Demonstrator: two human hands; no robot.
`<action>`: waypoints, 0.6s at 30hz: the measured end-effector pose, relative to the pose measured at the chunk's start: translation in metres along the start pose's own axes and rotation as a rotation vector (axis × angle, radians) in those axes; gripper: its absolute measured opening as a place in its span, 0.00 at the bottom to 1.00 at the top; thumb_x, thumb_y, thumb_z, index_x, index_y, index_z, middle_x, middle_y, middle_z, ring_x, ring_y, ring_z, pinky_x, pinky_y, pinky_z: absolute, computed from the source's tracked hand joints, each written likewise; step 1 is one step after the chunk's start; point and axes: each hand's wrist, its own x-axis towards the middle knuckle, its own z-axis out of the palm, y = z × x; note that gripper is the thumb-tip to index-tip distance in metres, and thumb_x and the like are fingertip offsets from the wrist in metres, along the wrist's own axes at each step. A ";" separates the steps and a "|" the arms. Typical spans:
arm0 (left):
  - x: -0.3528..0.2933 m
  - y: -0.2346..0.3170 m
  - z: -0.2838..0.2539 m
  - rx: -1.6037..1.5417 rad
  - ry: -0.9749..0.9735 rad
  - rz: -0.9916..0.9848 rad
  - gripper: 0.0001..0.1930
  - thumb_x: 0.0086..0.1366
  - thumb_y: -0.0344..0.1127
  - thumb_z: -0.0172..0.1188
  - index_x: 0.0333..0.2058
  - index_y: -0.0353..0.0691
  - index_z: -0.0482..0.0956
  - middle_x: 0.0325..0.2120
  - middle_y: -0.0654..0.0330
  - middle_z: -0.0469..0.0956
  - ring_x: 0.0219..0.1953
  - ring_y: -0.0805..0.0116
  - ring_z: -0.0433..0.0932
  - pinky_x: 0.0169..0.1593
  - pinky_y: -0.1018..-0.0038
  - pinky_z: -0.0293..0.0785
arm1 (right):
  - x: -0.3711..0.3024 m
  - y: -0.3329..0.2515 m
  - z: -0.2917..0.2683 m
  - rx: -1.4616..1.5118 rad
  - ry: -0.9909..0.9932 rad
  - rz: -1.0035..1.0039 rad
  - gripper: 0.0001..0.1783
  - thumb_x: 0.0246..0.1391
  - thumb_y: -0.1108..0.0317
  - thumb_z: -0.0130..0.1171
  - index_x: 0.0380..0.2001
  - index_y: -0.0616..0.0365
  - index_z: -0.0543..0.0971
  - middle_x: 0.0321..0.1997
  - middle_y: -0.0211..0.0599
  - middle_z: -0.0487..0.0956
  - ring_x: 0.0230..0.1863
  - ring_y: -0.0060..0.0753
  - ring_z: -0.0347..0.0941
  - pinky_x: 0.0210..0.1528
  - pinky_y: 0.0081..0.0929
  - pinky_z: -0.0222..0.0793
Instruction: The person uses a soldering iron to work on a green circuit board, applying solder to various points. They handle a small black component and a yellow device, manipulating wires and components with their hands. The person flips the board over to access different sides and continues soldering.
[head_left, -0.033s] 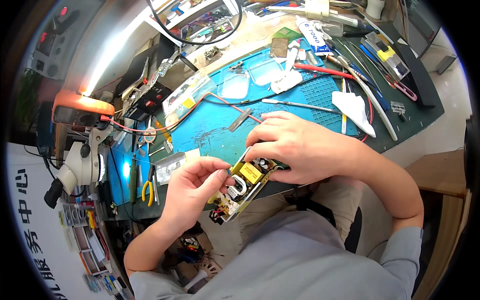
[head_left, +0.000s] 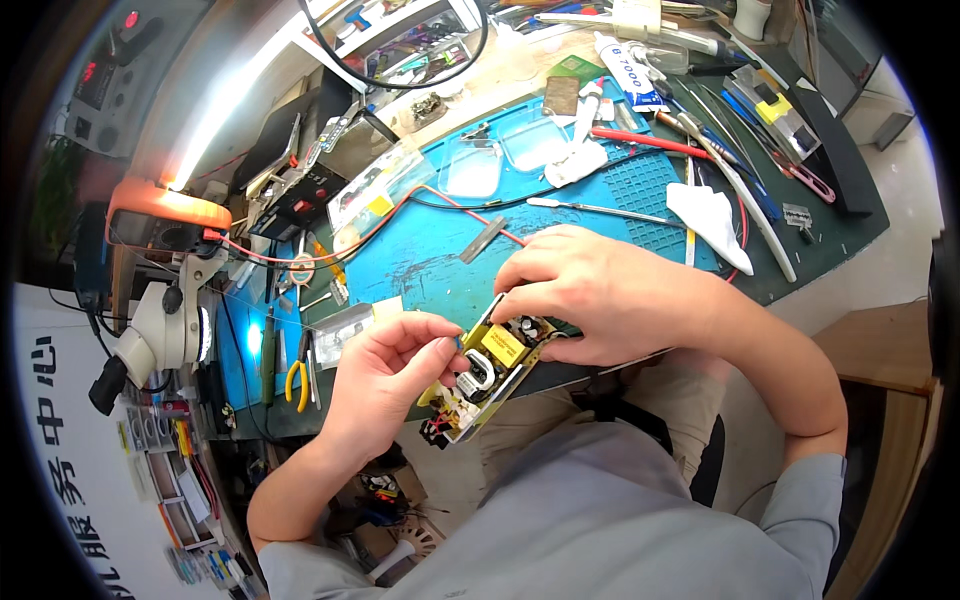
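A narrow circuit board [head_left: 465, 412] sits tilted between my hands over the bench's near edge. It carries a yellow block-shaped transformer [head_left: 503, 345] and a white-ringed coil [head_left: 483, 372], with red and black wires at its lower end. My right hand [head_left: 595, 290] grips the board's upper right end, thumb on one side and fingers on the other. Beside the board's left edge, my left hand [head_left: 390, 372] is closed in a pinch, and a tiny blue part [head_left: 459, 342] shows at its fingertips. The fingers hide most of that part, so its kind is unclear.
A blue work mat [head_left: 420, 280] covers the bench, with a metal-tipped tool [head_left: 600, 210] and a red test probe [head_left: 650, 142] on it. Left stand an orange multimeter [head_left: 165, 218] with cables across the mat, a white jointed stand [head_left: 160, 335] and yellow-handled pliers [head_left: 296, 385].
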 end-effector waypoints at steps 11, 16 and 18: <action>-0.004 0.011 -0.017 0.019 0.033 0.079 0.07 0.69 0.23 0.61 0.44 0.33 0.80 0.37 0.59 0.83 0.37 0.73 0.84 0.40 0.75 0.80 | 0.044 0.013 -0.018 0.154 -0.195 0.182 0.17 0.47 0.60 0.70 0.36 0.61 0.84 0.34 0.42 0.84 0.36 0.39 0.82 0.39 0.35 0.77; -0.001 0.009 -0.018 0.242 0.128 0.333 0.06 0.68 0.21 0.61 0.43 0.32 0.81 0.38 0.58 0.82 0.40 0.70 0.85 0.44 0.77 0.82 | 0.057 0.016 -0.018 0.252 -0.202 0.256 0.16 0.49 0.61 0.70 0.36 0.63 0.85 0.37 0.42 0.85 0.36 0.36 0.84 0.38 0.32 0.78; 0.003 0.001 -0.026 0.490 0.152 0.622 0.08 0.63 0.17 0.63 0.40 0.33 0.82 0.37 0.56 0.82 0.39 0.67 0.85 0.42 0.76 0.82 | 0.060 0.015 -0.020 0.237 -0.192 0.226 0.15 0.49 0.62 0.70 0.36 0.63 0.85 0.37 0.42 0.85 0.36 0.37 0.84 0.39 0.32 0.78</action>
